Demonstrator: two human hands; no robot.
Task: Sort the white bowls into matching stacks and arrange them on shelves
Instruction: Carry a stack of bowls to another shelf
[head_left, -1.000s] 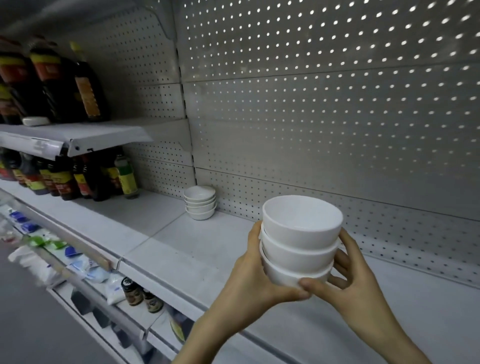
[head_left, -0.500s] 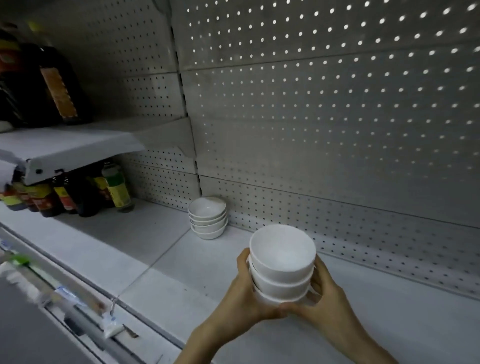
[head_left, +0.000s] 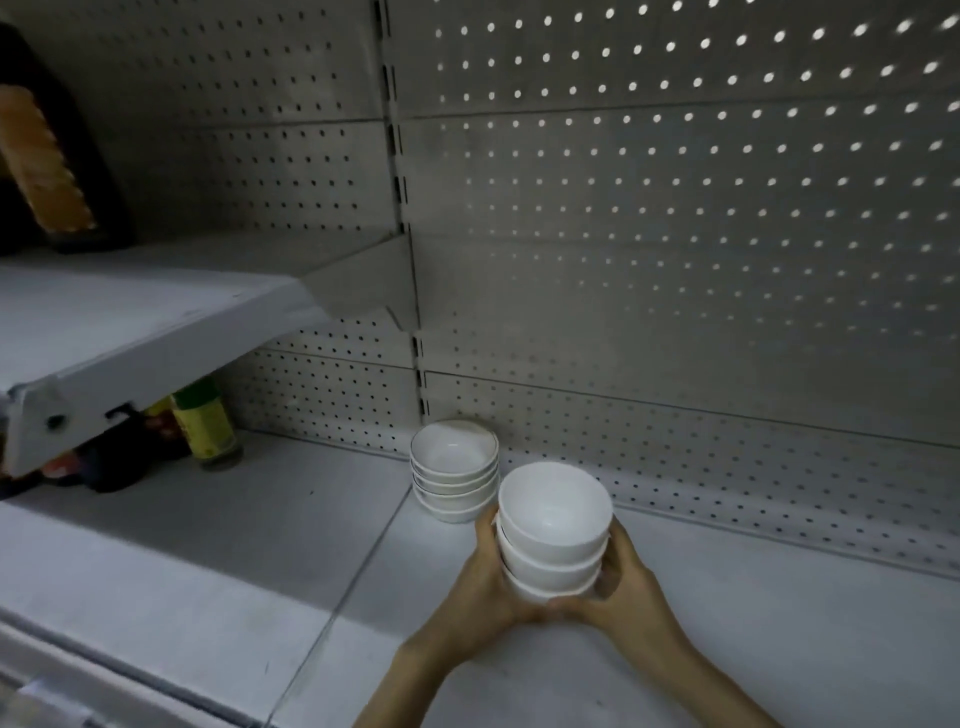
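Set the deep stack (head_left: 553, 540) down beside its neighbour.
Your left hand (head_left: 480, 587) and right hand (head_left: 631, 587) cup it from both sides, fingers curled round the lower bowls, low over the shelf (head_left: 260, 545); whether its base rests there I cannot tell. The shallow stack (head_left: 454, 470) stands just beside at 11 o'clock. Lower it level, leave a gap, release once flat.

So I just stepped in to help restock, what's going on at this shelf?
A person holds a stack of three deep white bowls with both hands, the left hand and right hand wrapped round its sides. It is low over the lower shelf, beside a stack of shallower bowls by the back panel. Whether it touches the shelf is unclear. Bottles stand further left.
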